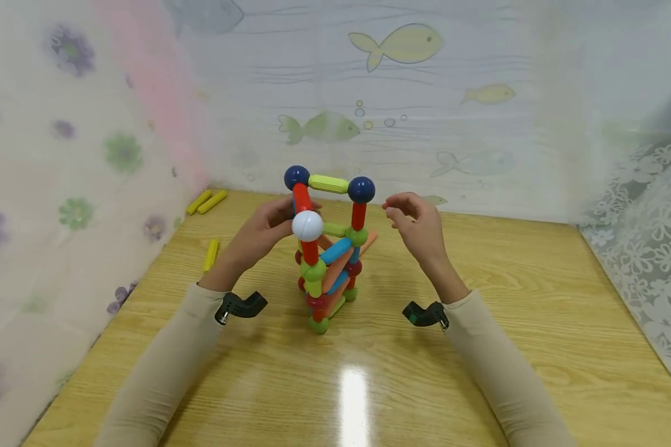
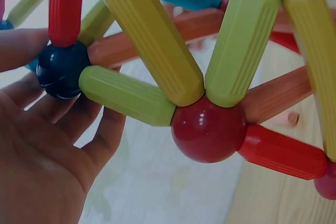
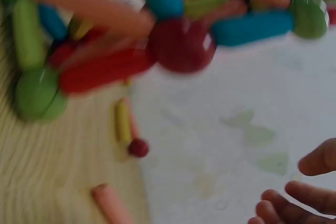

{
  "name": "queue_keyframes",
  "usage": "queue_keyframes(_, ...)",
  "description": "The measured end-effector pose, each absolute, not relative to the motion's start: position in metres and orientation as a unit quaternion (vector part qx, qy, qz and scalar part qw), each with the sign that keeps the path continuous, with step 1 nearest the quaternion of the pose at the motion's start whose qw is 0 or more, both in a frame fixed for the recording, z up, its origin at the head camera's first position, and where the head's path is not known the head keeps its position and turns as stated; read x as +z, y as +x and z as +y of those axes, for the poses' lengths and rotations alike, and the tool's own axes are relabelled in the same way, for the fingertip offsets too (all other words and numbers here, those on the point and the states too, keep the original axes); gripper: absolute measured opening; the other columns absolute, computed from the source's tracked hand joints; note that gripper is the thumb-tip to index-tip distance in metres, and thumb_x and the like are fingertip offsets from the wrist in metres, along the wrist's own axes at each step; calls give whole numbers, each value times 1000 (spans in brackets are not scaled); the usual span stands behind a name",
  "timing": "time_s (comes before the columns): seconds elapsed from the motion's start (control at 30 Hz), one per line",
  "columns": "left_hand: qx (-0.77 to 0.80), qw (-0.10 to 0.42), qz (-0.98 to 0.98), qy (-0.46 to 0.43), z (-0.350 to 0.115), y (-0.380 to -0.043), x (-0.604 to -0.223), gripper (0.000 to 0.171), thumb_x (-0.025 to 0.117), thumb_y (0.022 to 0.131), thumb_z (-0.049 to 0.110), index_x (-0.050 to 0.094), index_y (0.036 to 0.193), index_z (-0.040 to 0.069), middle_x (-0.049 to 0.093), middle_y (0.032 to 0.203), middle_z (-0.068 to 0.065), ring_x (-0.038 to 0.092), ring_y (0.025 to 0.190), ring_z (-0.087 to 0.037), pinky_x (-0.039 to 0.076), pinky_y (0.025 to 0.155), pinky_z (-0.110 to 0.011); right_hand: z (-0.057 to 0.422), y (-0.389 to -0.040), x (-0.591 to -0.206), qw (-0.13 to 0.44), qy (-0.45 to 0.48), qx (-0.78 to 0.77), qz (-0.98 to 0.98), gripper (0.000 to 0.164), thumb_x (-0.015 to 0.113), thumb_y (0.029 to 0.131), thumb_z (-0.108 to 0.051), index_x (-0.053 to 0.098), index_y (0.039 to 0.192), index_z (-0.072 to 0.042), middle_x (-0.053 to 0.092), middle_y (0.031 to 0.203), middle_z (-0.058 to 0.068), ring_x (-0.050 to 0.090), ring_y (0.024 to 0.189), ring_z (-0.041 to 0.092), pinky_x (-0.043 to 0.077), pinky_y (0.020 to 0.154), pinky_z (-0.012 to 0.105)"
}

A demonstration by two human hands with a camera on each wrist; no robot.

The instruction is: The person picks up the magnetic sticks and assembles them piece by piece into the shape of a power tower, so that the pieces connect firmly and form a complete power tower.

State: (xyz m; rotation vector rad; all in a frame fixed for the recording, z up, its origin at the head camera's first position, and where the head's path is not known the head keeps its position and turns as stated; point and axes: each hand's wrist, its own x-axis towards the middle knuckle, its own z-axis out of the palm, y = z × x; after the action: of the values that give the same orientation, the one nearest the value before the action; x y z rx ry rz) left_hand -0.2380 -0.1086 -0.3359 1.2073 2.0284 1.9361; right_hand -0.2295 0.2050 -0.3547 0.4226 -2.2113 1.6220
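Observation:
A tall tower of magnetic rods and balls (image 1: 313,270) stands mid-table, with two dark blue balls and a white ball (image 1: 307,226) around its top. My left hand (image 1: 257,233) is at the tower's upper left side, partly hidden behind it. In the left wrist view, thumb and fingers hold a dark blue ball (image 2: 63,72) joined to a red rod (image 2: 65,9) and a light green rod (image 2: 128,95). On the other side, my right hand (image 1: 419,223) hovers apart from the tower, fingers loosely bent and holding nothing.
Loose yellow rods (image 1: 211,255) lie on the table (image 1: 509,298) at the left. In the right wrist view, a loose orange rod (image 3: 113,205) and a dark red ball (image 3: 138,148) lie beyond the tower. Patterned curtains (image 1: 397,124) hang behind and beside the table.

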Motion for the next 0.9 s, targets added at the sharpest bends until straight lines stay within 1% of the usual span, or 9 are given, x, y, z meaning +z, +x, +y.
queue_keyframes(0.1, 639, 42, 655, 401, -121, -238, -336, 34, 58, 108, 12, 59, 136, -7, 66, 128, -17, 59, 122, -35, 50, 103, -43, 208, -242, -372, 137, 138, 530, -825, 25, 66, 103, -16, 72, 122, -2, 72, 116, 13, 65, 101, 25, 56, 84, 42)
queue_keyframes(0.23, 643, 27, 655, 396, -137, -237, -336, 34, 57, 109, 15, 60, 132, -9, 67, 124, -16, 58, 122, -33, 50, 101, -40, 202, -257, -389, 112, 145, 492, -851, 26, 67, 101, -13, 71, 125, -3, 71, 118, 12, 66, 107, 30, 53, 91, 48)
queue_keyframes(0.37, 646, 25, 648, 402, -151, -238, -337, 36, 54, 110, 15, 59, 134, -10, 67, 123, -17, 60, 118, -34, 52, 99, -40, 190, -270, -400, 92, 162, 467, -864, 30, 66, 101, -10, 69, 130, -4, 70, 124, 12, 66, 111, 30, 54, 92, 46)
queue_keyframes(0.5, 667, 45, 632, 393, -164, -247, -342, 48, 45, 112, 31, 59, 138, -7, 65, 128, -19, 57, 123, -38, 47, 104, -46, 174, -280, -406, 64, 205, 440, -872, 39, 63, 101, -6, 62, 140, -1, 65, 136, 16, 64, 119, 32, 55, 95, 45)
queue_keyframes(0.6, 672, 49, 655, 342, -175, -260, -355, 54, 40, 113, 39, 60, 141, -2, 65, 132, -17, 54, 127, -35, 41, 110, -48, 162, -286, -408, 46, 228, 416, -879, 45, 61, 100, -4, 58, 146, 0, 60, 143, 16, 61, 124, 34, 53, 99, 47)
queue_keyframes(0.67, 651, 44, 694, 303, -180, -272, -368, 49, 42, 114, 36, 59, 143, 0, 63, 136, -17, 54, 128, -31, 39, 111, -48, 154, -290, -410, 38, 236, 393, -888, 47, 60, 101, -5, 56, 148, -2, 59, 146, 15, 60, 126, 34, 51, 101, 47)
queue_keyframes(0.73, 617, 41, 735, 278, -183, -283, -383, 42, 50, 112, 25, 57, 144, -2, 60, 140, -19, 54, 130, -31, 40, 111, -50, 148, -293, -410, 31, 240, 379, -893, 48, 60, 101, -6, 55, 149, -3, 58, 147, 14, 59, 127, 34, 51, 102, 47)
queue_keyframes(0.83, 585, 20, 767, 263, -180, -299, -403, 43, 59, 107, 12, 53, 144, -7, 53, 146, -26, 50, 134, -41, 39, 111, -57, 143, -295, -411, 29, 243, 367, -897, 48, 60, 102, -7, 55, 150, -5, 58, 146, 14, 59, 127, 34, 51, 101, 48)
queue_keyframes(0.9, 582, 15, 768, 267, -176, -306, -412, 43, 61, 105, 11, 55, 145, -5, 47, 151, -29, 45, 137, -46, 37, 112, -61, 143, -295, -412, 29, 243, 368, -897, 48, 61, 102, -8, 55, 149, -4, 58, 146, 14, 59, 126, 35, 51, 100, 49)
